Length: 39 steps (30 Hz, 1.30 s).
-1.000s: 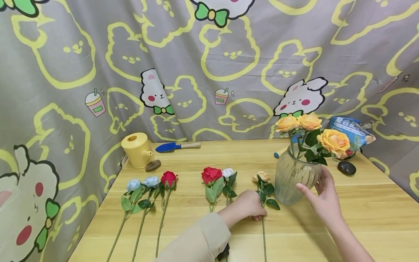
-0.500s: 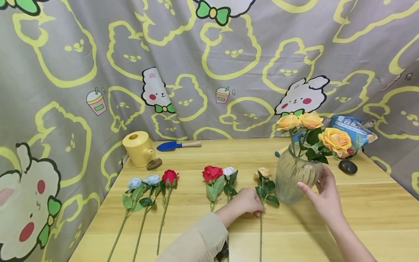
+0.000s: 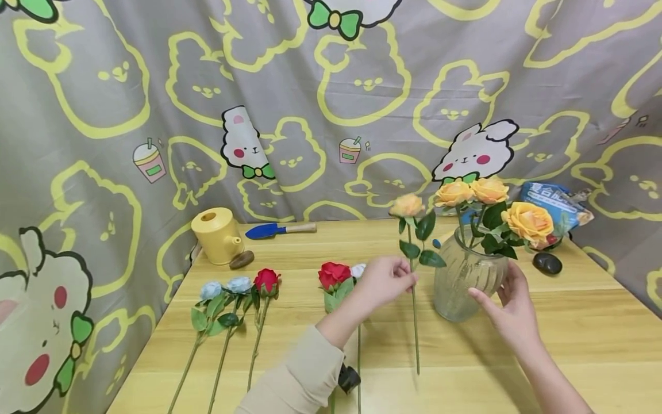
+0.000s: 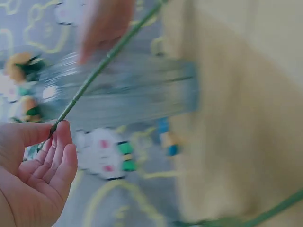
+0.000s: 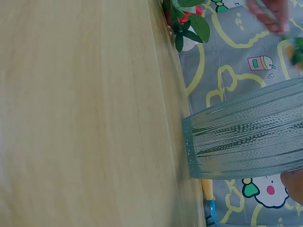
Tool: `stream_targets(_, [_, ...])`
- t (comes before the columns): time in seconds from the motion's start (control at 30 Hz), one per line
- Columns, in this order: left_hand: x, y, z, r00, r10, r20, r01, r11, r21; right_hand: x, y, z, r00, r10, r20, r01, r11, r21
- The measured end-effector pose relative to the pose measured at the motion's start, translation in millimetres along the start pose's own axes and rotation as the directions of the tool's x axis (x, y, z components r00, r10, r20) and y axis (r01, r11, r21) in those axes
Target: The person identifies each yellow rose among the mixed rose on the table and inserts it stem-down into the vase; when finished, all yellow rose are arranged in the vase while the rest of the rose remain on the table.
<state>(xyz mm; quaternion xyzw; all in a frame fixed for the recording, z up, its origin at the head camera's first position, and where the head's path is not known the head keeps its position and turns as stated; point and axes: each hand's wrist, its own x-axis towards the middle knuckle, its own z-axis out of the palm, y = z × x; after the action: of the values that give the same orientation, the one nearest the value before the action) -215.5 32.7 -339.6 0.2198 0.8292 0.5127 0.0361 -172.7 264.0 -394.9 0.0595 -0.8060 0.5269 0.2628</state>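
Observation:
In the head view my left hand (image 3: 385,280) pinches the stem of a pale orange rose (image 3: 407,205), held upright left of the vase. The left wrist view shows the green stem (image 4: 94,75) between thumb and fingers of the left hand (image 4: 40,175). My right hand (image 3: 514,310) grips the ribbed glass vase (image 3: 460,287) from its right side. Three yellow-orange roses (image 3: 527,222) stand in that vase, their heads above its rim. In the right wrist view the vase (image 5: 246,132) lies across the right part, with a bit of the right hand (image 5: 292,184) at the edge.
Left on the table lie blue roses (image 3: 240,284) and a red rose (image 3: 266,280). Another red rose (image 3: 334,275) and a white one (image 3: 358,270) lie by my left forearm. Behind are a yellow watering can (image 3: 217,236), a blue trowel (image 3: 269,231), a black stone (image 3: 547,263) and a blue bag (image 3: 555,204).
My left hand has lifted the pale orange rose from the table, raising it up and away from me beside the vase. The right hand still grips the vase in the same place.

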Motion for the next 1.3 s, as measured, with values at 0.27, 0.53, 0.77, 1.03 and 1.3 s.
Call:
stream_targets(0.27, [14.1, 63.2, -41.7, 0.910, 0.369, -0.190, -0.341, 0.926, 0.162, -1, -1, 1, 1.000, 0.007, 0.007, -0.007, 1.000, -0.005])
stream_targets(0.53, [25.1, 121.6, -52.3, 0.702, 0.649, -0.292, -0.601, 0.761, 0.245, -2, -2, 1, 1.000, 0.004, 0.001, -0.004, 1.000, 0.002])
stream_targets(0.77, [36.0, 144.6, -46.5, 0.687, 0.674, -0.273, -0.624, 0.739, 0.255, -2, -3, 2, 1.000, 0.009, -0.015, -0.008, 0.999, 0.049])
stream_targets(1.03, [46.5, 126.7, -25.8, 0.755, 0.620, -0.213, -0.567, 0.781, 0.261, -2, 0, 1, 1.000, 0.003, -0.014, -0.003, 1.000, 0.030])
stream_targets(1.3, [55.9, 106.9, -7.6, 0.788, 0.611, -0.079, -0.541, 0.748, 0.384, -1, -1, 1, 1.000, -0.020, -0.009, 0.020, 1.000, 0.022])
